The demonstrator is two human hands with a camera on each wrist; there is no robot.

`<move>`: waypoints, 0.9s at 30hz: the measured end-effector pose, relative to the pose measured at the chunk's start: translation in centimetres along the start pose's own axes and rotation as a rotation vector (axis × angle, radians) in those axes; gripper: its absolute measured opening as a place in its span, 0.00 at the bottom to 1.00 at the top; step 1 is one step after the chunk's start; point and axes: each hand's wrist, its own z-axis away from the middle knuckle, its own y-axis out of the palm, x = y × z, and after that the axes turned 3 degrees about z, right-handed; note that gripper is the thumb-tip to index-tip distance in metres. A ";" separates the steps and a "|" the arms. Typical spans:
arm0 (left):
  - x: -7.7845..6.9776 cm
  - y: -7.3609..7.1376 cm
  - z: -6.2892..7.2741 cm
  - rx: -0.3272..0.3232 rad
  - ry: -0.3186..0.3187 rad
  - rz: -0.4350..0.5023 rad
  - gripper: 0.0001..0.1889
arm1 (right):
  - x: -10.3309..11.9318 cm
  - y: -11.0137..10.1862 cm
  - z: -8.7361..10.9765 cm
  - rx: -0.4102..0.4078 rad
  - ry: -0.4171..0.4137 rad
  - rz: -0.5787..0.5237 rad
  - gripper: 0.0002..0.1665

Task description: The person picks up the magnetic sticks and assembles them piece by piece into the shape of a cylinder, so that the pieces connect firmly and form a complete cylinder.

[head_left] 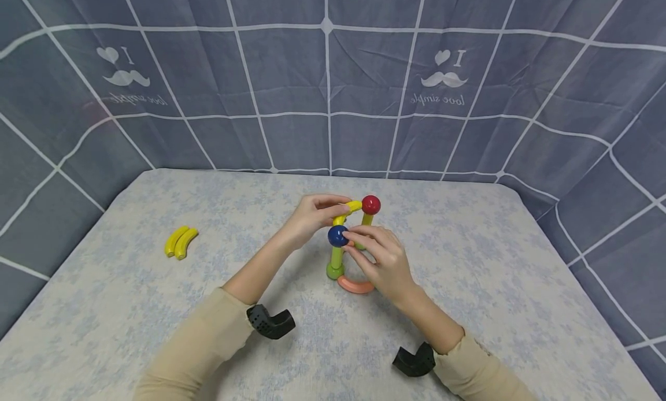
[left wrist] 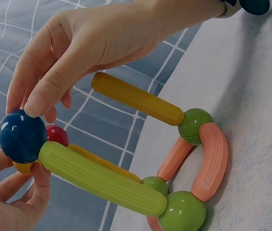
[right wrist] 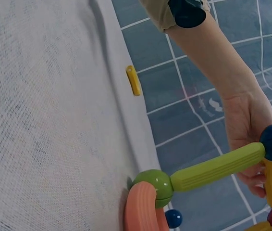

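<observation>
A small structure of magnetic sticks and balls stands on the table. My left hand (head_left: 314, 219) pinches a yellow curved stick (head_left: 355, 206) that spans between a blue ball (head_left: 337, 236) and a red ball (head_left: 371, 204). With fingertips and thumb, my right hand (head_left: 382, 259) holds the blue ball from the right. Beneath that ball a light green stick (left wrist: 102, 178) rises from a green ball (left wrist: 183, 211). Salmon curved sticks (left wrist: 213, 161) join the green balls at the base. A dark yellow stick (left wrist: 136, 98) stands upright on another green ball (left wrist: 195, 124) with its top end bare.
Two yellow curved sticks (head_left: 181, 242) lie side by side at the left of the table (head_left: 104, 320). Low behind the structure, a second blue ball (right wrist: 173, 219) shows in the right wrist view. A grey-blue gridded curtain (head_left: 291, 89) hangs behind the table.
</observation>
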 end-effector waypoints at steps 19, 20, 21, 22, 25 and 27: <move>3.3 0.7 2.2 -0.088 0.055 0.008 0.22 | -3.0 -2.9 -0.3 0.233 0.435 -0.064 0.26; 3.8 0.8 2.5 -0.114 0.069 0.005 0.21 | -3.2 -3.0 -0.4 0.259 0.457 -0.082 0.26; 4.4 0.9 2.8 -0.138 0.082 0.004 0.21 | -3.3 -3.1 -0.4 0.278 0.473 -0.098 0.26; 4.9 1.0 3.2 -0.158 0.091 -0.012 0.20 | -3.3 -3.2 -0.4 0.290 0.486 -0.113 0.25; 6.6 1.5 4.3 -0.163 0.096 -0.064 0.18 | -3.6 -3.3 -0.3 0.298 0.505 -0.153 0.24; 7.6 1.8 5.0 -0.129 0.094 -0.112 0.18 | -4.0 -3.3 -0.3 0.288 0.518 -0.183 0.23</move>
